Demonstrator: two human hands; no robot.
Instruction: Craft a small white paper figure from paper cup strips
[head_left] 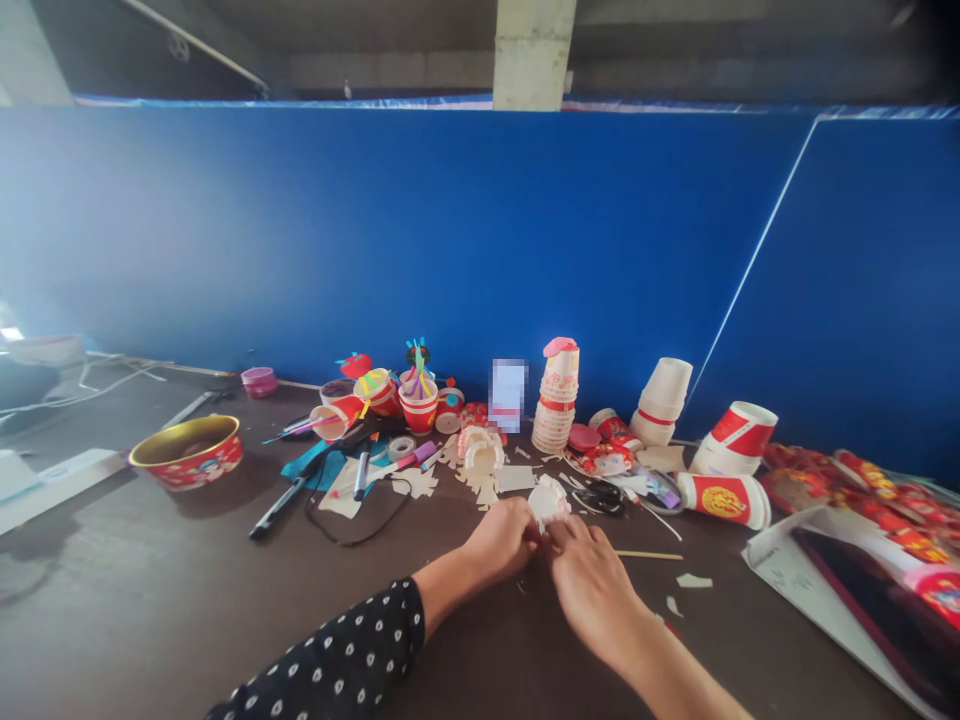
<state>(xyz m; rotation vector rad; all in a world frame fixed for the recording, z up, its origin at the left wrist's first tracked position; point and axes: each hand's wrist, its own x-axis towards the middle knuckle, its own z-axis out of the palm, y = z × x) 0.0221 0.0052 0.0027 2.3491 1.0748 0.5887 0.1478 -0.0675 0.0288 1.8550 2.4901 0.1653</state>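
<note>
My left hand [499, 540] and my right hand [592, 585] meet at the middle of the dark table [480, 640]. Both pinch a crumpled white paper-cup piece [549, 503], which stands up above my fingers. A thin wooden stick [649, 555] lies just right of my right hand, and small paper scraps [694, 580] lie beyond it. Farther ahead sit a cut paper cup [480, 455] and black-handled scissors [600, 497], with loose paper cuttings scattered between them. Neither rests against my hands.
A stack of paper cups [555, 400] and decorated red cups [418, 405] stand against the blue wall [480, 240]. A black marker [281, 505], a red-and-gold bowl [187, 452], a fallen red cup [724, 500] and red printed packaging [862, 490] also occupy the table.
</note>
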